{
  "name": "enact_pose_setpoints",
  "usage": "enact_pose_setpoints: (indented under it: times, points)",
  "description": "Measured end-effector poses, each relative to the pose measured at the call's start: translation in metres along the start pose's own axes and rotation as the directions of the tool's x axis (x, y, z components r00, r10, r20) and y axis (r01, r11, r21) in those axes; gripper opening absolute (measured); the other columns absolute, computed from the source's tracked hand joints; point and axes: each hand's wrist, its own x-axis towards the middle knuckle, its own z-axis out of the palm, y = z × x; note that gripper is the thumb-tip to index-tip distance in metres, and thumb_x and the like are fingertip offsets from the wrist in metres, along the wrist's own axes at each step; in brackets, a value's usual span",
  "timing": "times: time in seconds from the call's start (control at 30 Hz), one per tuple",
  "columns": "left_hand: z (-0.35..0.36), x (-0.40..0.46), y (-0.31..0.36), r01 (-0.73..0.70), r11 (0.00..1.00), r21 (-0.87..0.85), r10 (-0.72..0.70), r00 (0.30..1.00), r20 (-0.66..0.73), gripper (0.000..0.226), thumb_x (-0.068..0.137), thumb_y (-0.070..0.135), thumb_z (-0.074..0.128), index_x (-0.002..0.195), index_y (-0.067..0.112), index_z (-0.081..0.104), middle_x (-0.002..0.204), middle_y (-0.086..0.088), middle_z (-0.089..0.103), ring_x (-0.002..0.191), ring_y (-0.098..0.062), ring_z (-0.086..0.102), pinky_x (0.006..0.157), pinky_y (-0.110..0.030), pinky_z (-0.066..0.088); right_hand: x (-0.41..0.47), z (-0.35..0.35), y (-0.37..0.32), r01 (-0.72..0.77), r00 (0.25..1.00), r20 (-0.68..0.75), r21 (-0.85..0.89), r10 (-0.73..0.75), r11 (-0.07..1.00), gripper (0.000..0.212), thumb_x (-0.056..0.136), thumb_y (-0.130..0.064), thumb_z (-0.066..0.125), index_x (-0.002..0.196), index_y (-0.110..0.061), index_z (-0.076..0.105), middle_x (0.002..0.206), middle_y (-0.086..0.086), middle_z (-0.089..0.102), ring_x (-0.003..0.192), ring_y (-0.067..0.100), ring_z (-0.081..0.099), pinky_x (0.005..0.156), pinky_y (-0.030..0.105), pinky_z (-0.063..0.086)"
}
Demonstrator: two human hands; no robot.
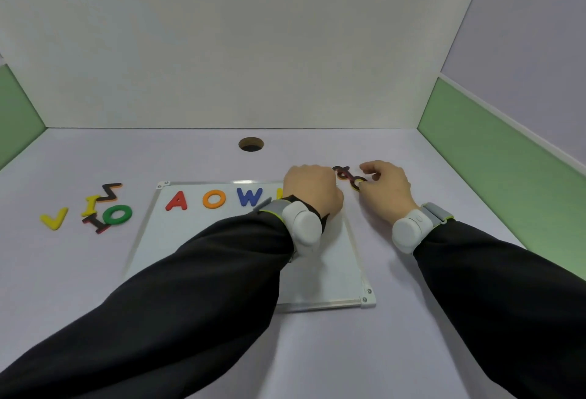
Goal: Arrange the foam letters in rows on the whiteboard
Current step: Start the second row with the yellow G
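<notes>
The right hand (383, 187) pinches at a small heap of dark-backed foam letters (350, 177) just off the whiteboard's (333, 271) far right corner, while the left hand (312, 191) is curled over that corner, hiding whatever it may hold. The letters look light, thin and bendy, so pinching an edge or an O's ring seems best. Along the whiteboard's far edge A (176, 201), O (214, 198), W (250, 196) read clearly.
</notes>
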Motion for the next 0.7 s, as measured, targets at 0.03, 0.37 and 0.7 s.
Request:
enact_pose_setpoints:
  times: [0.03,0.37,0.7]
  points:
    - [0.0,0.005,0.001,0.004,1.0,0.007,-0.004,1.0,-0.009,0.013,0.091,0.024,0.046,0.082,0.017,0.053,0.093,-0.004,0.067,0.075,-0.026,0.049,0.069,-0.031,0.032,0.001,-0.001,0.0,0.002,1.0,0.012,0.0,-0.002,1.0,0.033,0.085,-0.019,0.065,0.116,-0.027,0.065,0.11,-0.009,0.062,0.116,0.021,0.053,0.105,0.045,0.039]
    - [0.026,0.058,0.018,-0.053,0.998,0.029,0.052,0.998,0.019,0.031,0.091,0.026,0.05,0.118,0.02,0.065,0.121,-0.006,0.055,0.116,-0.027,0.045,0.094,-0.037,0.034,0.005,0.002,0.009,0.042,0.995,0.097,-0.065,-0.036,0.997,0.041,0.077,-0.035,0.069,0.118,-0.029,0.065,0.107,-0.011,0.064,0.112,0.024,0.055,0.1,0.047,0.044]
    - [0.024,0.051,0.029,-0.101,0.985,-0.139,0.103,0.995,0.008,0.036,0.094,0.022,0.045,0.124,0.025,0.064,0.12,0.001,0.064,0.115,-0.023,0.053,0.097,-0.036,0.032,0.003,-0.005,0.005,0.134,0.991,-0.012,0.094,-0.134,0.986,0.035,0.079,-0.007,0.067,0.112,-0.018,0.064,0.099,0.005,0.06,0.084,0.015,0.055,0.074,0.019,0.04]
